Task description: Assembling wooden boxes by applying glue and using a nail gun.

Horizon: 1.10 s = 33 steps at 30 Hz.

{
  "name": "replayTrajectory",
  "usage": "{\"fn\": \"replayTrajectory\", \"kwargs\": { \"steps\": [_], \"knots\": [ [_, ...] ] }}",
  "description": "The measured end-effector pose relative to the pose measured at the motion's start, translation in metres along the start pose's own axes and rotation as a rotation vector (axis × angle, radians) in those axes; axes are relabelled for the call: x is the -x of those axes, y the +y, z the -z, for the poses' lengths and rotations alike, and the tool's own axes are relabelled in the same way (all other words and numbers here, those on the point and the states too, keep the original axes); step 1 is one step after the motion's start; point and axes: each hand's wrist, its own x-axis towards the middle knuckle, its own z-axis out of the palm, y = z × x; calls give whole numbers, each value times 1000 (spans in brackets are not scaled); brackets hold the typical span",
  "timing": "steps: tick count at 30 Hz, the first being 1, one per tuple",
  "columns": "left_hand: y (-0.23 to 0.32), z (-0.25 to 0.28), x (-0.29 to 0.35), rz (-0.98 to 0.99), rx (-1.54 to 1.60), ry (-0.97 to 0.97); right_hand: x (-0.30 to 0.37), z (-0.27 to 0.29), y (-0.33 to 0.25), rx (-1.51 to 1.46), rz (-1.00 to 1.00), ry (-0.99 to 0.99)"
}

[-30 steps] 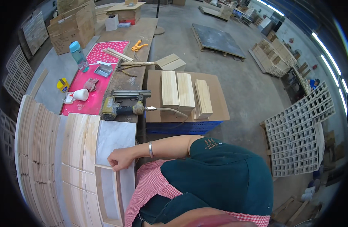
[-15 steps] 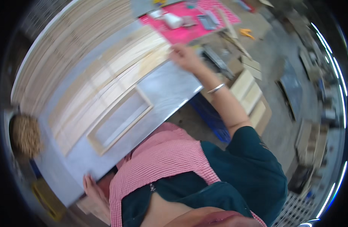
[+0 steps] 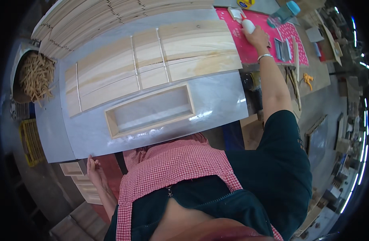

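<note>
Red-and-white checks on the apron (image 3: pixel 176 156), dark green shirt (image 3: pixel 273 168), white bottle (image 3: pixel 248 26), hot-pink mat (image 3: pixel 242 50), pale wood frame (image 3: pixel 152 127), grey tabletop (image 3: pixel 218 98)!

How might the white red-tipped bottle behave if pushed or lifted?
The white red-tipped bottle would probably roll if nudged: its body looks rounded and seems to lie sideways. It likely suits one-handed lifting, appearing no larger than the right hand. Weight is uncertain, since the opaque wall hides any contents.

yellow tub (image 3: pixel 246 4), green sleeve (image 3: pixel 283 127), lettering unreadable
</note>
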Motion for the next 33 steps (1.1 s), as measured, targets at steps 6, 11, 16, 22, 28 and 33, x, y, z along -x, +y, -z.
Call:
{"fn": "replayTrajectory", "kwargs": {
  "steps": [6,11,16,22,28,33],
  "knots": [
    [-7,-2,3,47,92,-79,-18,-20,3,-93,-71,43],
    [8,-57,4,-67,3,-18,-25,-19,39,-819,-88,296],
    [17,-94,28,-387,-430,-31,161,90,-50,-1620,193,359],
    [-5,-107,40,-779,-720,-240,285,70,-103,-1654,235,148],
    [-33,-123,41,-931,-725,-244,367,76,-139,-1701,344,-261],
    [-46,-129,31,-965,-638,-211,401,59,-173,-1259,699,-228]
  ]
}}
